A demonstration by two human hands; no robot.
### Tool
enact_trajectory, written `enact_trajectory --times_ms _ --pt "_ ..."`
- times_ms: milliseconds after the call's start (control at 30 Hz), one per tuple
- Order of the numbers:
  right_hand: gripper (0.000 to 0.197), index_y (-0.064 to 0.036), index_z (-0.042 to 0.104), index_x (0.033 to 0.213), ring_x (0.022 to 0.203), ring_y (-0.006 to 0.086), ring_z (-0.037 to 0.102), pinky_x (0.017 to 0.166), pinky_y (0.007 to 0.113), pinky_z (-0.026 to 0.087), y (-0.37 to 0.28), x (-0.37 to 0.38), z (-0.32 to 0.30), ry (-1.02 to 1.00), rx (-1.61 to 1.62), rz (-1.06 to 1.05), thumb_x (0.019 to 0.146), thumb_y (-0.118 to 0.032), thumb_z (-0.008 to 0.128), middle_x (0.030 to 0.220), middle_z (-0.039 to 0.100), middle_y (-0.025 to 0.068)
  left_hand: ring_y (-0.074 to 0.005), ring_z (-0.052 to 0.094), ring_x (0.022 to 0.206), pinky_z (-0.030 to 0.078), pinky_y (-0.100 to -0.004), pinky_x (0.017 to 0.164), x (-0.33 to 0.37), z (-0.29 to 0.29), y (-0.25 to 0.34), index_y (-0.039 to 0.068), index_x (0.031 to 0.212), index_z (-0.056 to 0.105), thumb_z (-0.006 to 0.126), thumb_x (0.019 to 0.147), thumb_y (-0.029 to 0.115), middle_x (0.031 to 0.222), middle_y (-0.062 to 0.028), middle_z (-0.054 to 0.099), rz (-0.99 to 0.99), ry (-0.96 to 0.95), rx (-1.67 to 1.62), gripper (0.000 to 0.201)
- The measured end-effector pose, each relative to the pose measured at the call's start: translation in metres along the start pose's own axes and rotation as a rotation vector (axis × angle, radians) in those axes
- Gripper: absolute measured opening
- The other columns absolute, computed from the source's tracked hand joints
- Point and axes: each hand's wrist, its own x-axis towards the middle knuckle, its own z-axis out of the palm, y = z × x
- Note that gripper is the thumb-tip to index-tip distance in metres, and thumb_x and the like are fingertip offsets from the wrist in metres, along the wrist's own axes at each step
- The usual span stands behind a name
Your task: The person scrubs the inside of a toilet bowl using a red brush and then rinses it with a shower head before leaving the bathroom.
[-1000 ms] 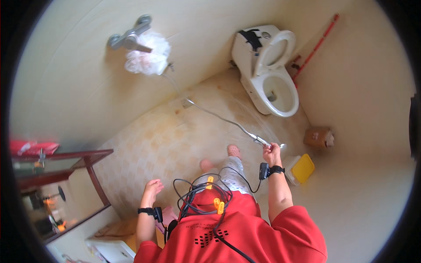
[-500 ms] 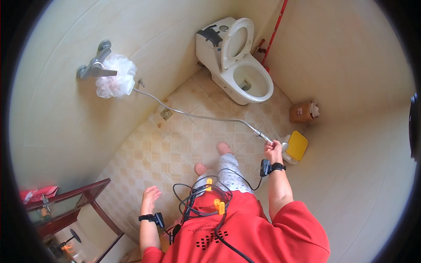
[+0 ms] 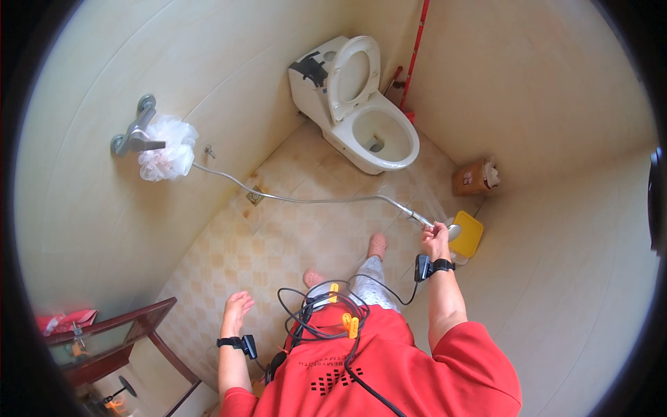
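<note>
Patterned tiles are covering the bathroom floor (image 3: pixel 208 278) beneath my remote view. I am holding a silver shower head (image 3: pixel 453 231) in the right hand (image 3: pixel 435 238), fingers curling round its handle, while the left hand (image 3: pixel 238 309) is hanging free, partly open. From the handle, a metal hose (image 3: pixel 306 201) is running leftward to a white mesh puff (image 3: pixel 169 148) hanging at the wall mixer (image 3: pixel 130 139). Near the right hand, a yellow lid (image 3: pixel 467 234) is showing; beyond it, a brown bin (image 3: pixel 472 177) and a toilet (image 3: pixel 344 144) are standing. Since half a second ago, toilet and mixer are appearing lower and farther left, the right pink shoe (image 3: pixel 377 247) is standing farther right, and my right-hand grip is staying closed.
</note>
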Motion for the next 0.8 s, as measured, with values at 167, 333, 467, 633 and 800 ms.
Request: enact_trajectory --times_ms 167,333,467,633,800 --pt "0.017 0.0018 0.048 0.076 0.045 0.0100 0.045 0.033 0.016 0.033 -0.018 0.006 0.034 -0.040 -0.161 0.169 0.078 -0.015 0.051 0.068 0.055 0.0165 -0.0237 0.061 0.094 0.047 -0.0346 0.084 -0.003 0.043 0.014 0.001 0.117 0.050 0.052 0.088 0.010 0.108 -0.0149 0.058 -0.004 0.027 -0.004 0.030" --pt "0.021 -0.0031 0.043 0.069 0.044 0.0124 0.046 0.031 0.017 0.031 -0.044 0.024 0.076 -0.074 -0.322 0.177 0.079 -0.019 0.051 0.064 0.054 0.0150 -0.0235 0.061 0.091 0.048 -0.0349 0.082 -0.006 0.101 0.043 0.003 0.116 0.051 0.055 0.088 0.012 0.103 -0.0117 0.059 -0.004 0.027 0.011 0.030" --pt "0.021 -0.0044 0.043 0.067 0.044 0.0121 0.045 0.031 0.017 0.031 -0.073 0.044 0.104 -0.112 -0.368 0.165 0.079 -0.018 0.053 0.062 0.052 0.0133 -0.0231 0.061 0.091 0.049 -0.0350 0.082 -0.008 0.153 0.068 0.003 0.115 0.052 0.054 0.088 0.012 0.102 -0.0113 0.060 0.010 0.043 0.013 0.028" --pt "0.022 -0.0016 0.046 0.070 0.044 0.0119 0.044 0.033 0.018 0.031 -0.106 0.061 0.141 -0.182 -0.449 0.075 0.080 -0.020 0.053 0.062 0.053 0.0132 -0.0229 0.061 0.092 0.048 -0.0348 0.082 -0.016 0.206 0.097 0.003 0.116 0.051 0.052 0.089 0.011 0.104 -0.0113 0.060 -0.002 0.029 0.058 0.028" --pt "0.021 -0.0072 0.042 0.068 0.045 0.0120 0.045 0.034 0.019 0.032 -0.134 0.053 0.177 -0.180 -0.439 -0.013 0.079 -0.017 0.056 0.059 0.049 0.0080 -0.0223 0.061 0.092 0.048 -0.0335 0.081 -0.008 0.213 0.115 0.002 0.119 0.050 0.053 0.089 0.011 0.107 -0.0130 0.059 -0.014 0.041 0.050 0.031"
